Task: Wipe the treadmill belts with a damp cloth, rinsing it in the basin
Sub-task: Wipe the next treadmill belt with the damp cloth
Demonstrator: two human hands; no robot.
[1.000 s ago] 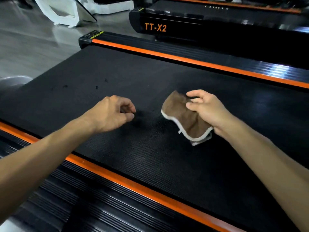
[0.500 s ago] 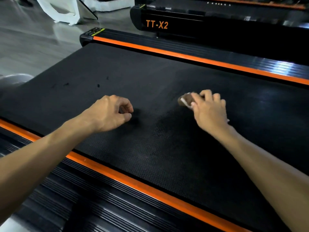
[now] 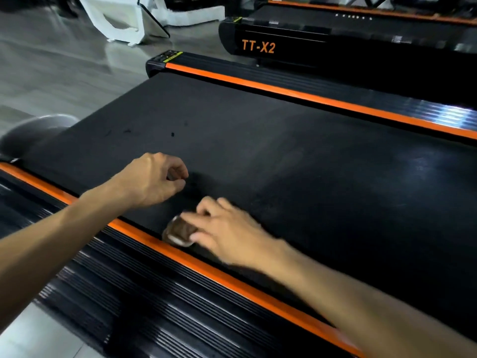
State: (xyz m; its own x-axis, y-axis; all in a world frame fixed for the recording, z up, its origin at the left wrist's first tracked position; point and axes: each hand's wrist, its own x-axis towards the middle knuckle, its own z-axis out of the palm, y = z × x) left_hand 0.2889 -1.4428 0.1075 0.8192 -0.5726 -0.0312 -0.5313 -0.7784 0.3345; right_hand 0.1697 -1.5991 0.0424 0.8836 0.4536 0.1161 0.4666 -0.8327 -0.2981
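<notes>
My right hand (image 3: 227,228) presses the brown cloth with pale edging (image 3: 179,232) flat against the black textured treadmill belt (image 3: 284,164), my fingers bent over the wad and grasping it right beside the near orange side strip (image 3: 219,275). My left hand (image 3: 152,178) hovers over the belt with fingers loosely curled, its grip holding nothing. The grey round basin (image 3: 31,133) sits on the floor past the belt's left end, only partly in view.

As I judge it, the cloth could ride over the orange strip and leave the belt's margin unwiped, because I am sweeping so close to the edge. The small dark specks (image 3: 172,134) farther up the belt could be missed too, lying well apart from my stroke.

The neighbouring black treadmill (image 3: 335,42) reads "TT-X2" in orange letters
</notes>
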